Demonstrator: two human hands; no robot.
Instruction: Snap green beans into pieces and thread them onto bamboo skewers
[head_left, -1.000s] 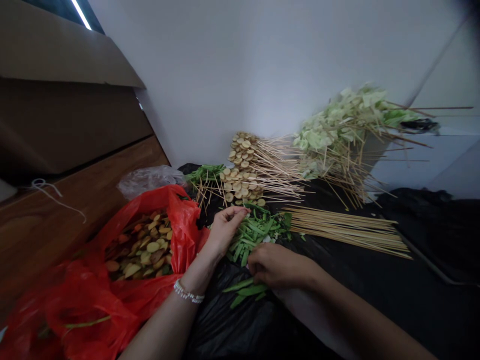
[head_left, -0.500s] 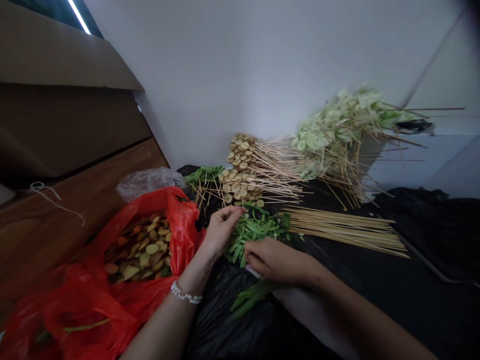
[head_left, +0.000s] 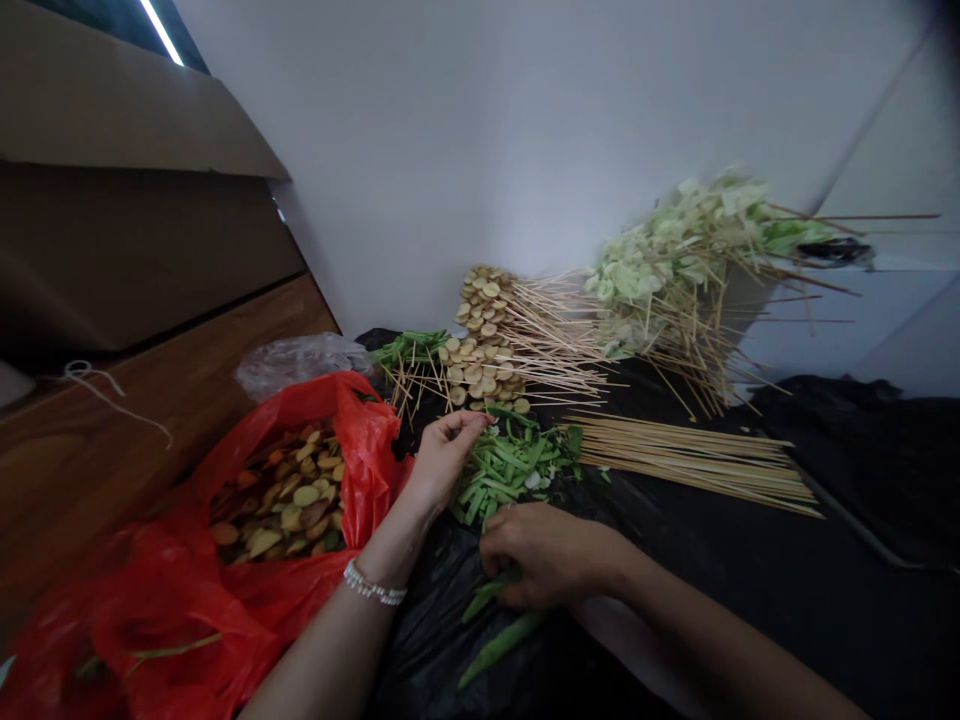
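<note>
The right hand point(head_left: 544, 555) has moved lower and nearer the viewer since the previous moment, off the heap of cut green strips point(head_left: 510, 470) and onto the loose pieces below it. Its fingers point(head_left: 499, 570) curl narrowly around a short green strip point(head_left: 487, 595), and a long green strip point(head_left: 499, 650) lies just beneath the hand on the black plastic sheet point(head_left: 427, 660). The left hand point(head_left: 446, 460) remains raised at the far edge of the heap, with a beaded bracelet point(head_left: 373, 590) on its wrist. Its fingertips point(head_left: 472, 422) are pinched to a narrow gap; nothing held between them can be made out from this view. The heap lies on the sheet between the two hands. To the left, a red plastic bag point(head_left: 367, 450) stands open on the wooden worktop point(head_left: 150, 420) and contains many sliced yellow and brown rounds point(head_left: 289, 495). A clear plastic bag point(head_left: 300, 365) lies behind it. Farther back are skewers threaded with tan rounds point(head_left: 480, 340), skewers threaded with pale green leaves point(head_left: 667, 270) and a smaller bunch of skewered green strips point(head_left: 409, 350). A flat row of bare bamboo skewers point(head_left: 690, 465) lies to the right of the heap.
</note>
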